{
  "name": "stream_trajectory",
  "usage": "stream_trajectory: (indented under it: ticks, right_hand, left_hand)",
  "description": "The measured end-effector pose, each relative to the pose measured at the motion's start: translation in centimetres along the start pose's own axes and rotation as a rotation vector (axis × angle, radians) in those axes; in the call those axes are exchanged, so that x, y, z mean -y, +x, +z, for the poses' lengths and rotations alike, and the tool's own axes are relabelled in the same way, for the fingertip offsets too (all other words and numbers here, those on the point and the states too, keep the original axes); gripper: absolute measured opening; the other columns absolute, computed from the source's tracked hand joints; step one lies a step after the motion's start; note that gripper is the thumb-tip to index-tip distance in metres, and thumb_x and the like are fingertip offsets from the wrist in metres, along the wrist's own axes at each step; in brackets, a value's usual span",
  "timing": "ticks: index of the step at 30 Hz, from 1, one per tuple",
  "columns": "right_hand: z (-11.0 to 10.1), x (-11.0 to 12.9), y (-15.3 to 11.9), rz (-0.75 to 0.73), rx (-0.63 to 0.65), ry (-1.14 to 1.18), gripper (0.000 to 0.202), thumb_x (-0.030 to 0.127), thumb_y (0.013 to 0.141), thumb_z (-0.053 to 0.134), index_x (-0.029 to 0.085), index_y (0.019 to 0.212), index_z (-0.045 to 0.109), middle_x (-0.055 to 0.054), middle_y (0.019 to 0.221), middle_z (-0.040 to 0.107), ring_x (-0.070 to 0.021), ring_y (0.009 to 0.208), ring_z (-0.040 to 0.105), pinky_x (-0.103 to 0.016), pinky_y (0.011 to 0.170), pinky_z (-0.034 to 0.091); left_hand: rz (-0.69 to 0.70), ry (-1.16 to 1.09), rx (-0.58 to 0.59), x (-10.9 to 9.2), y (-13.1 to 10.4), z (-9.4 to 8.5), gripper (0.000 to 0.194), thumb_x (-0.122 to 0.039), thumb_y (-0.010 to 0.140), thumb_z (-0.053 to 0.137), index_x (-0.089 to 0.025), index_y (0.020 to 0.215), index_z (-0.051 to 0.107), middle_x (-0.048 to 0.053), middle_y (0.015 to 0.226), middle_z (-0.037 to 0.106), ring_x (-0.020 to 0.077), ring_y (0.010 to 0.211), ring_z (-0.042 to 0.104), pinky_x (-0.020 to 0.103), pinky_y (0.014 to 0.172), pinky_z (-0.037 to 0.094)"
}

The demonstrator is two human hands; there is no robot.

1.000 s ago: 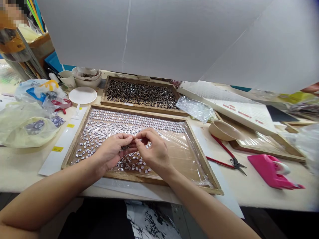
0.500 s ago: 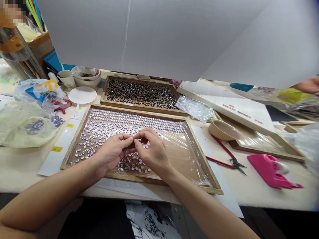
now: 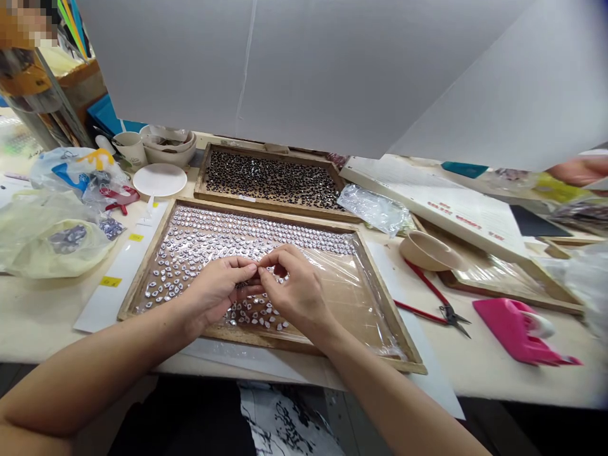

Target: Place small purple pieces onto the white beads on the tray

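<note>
Meeting at the fingertips, the left hand [image 3: 216, 288] and right hand [image 3: 295, 292] are pinching closed, anything between too small to tell; pale gems [image 3: 166, 278] are lying beneath and beside them in a wooden tray [image 3: 346, 294].

dark bits [image 3: 242, 285] half-hidden, white panel [image 3: 313, 69] cropped

a pale table [image 3: 38, 320] bears red-handled pliers [image 3: 448, 313], a plastic bag [image 3: 28, 231] and apparently a pink tape dispenser [image 3: 508, 329].
</note>
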State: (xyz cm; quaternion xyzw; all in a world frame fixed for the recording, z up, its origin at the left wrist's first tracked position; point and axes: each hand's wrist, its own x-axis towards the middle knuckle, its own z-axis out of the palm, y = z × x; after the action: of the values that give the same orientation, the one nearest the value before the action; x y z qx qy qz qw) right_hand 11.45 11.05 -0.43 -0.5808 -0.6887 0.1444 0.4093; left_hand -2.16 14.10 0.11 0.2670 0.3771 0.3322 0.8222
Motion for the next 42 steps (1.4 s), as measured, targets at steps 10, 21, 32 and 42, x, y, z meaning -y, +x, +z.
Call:
stream_trajectory:
  ticks: [10, 21, 32, 42]
  right_hand:
    - [-3.9, 0.5, -1.3, -0.183, 0.133, -0.092, 0.008, 0.012, 0.08, 0.05, 0.018, 0.079, 0.056, -0.005, 0.079, 0.055, -0.0171, 0.075, 0.052, -0.03, 0.063, 0.043]
    - [-2.9, -1.9, -4.1, -0.291, 0.417, -0.351, 0.017, 0.011, 0.083, 0.043, 0.017, 0.073, 0.055, -0.008, 0.077, 0.054, -0.0185, 0.07, 0.045, -0.032, 0.062, 0.038]
    - [-2.5, -2.1, -4.0, -0.341, 0.439, -0.461, 0.019, 0.011, 0.084, 0.042, 0.017, 0.069, 0.053, -0.007, 0.072, 0.051, -0.0187, 0.067, 0.04, -0.032, 0.061, 0.035]
    - [-3.6, -1.8, -3.6, -0.313, 0.412, -0.381, 0.018, 0.009, 0.085, 0.044, 0.016, 0.081, 0.06, -0.007, 0.079, 0.056, -0.0177, 0.07, 0.047, -0.03, 0.06, 0.039]
  left_hand:
    - [-0.011, 0.006, 0.002, -0.5, 0.1, 0.0, 0.014, -0.006, 0.084, 0.051, -0.009, 0.074, 0.059, 0.01, 0.079, 0.068, 0.014, 0.073, 0.067, 0.024, 0.073, 0.055]
    - [0.016, -0.006, -0.022, -0.4, 0.3, -0.2, 0.013, -0.008, 0.084, 0.052, -0.01, 0.074, 0.06, 0.009, 0.08, 0.067, 0.012, 0.072, 0.066, 0.023, 0.076, 0.055]
    - [-0.011, 0.009, -0.046, -0.5, 0.3, 0.1, 0.011, -0.008, 0.085, 0.052, -0.009, 0.076, 0.059, 0.011, 0.082, 0.067, 0.0131, 0.072, 0.067, 0.02, 0.07, 0.055]
    - [-0.041, 0.073, -0.027, -0.7, 0.2, 0.1, 0.015, -0.006, 0.084, 0.052, -0.009, 0.072, 0.059, 0.01, 0.076, 0.067, 0.0113, 0.066, 0.065, 0.022, 0.069, 0.055]
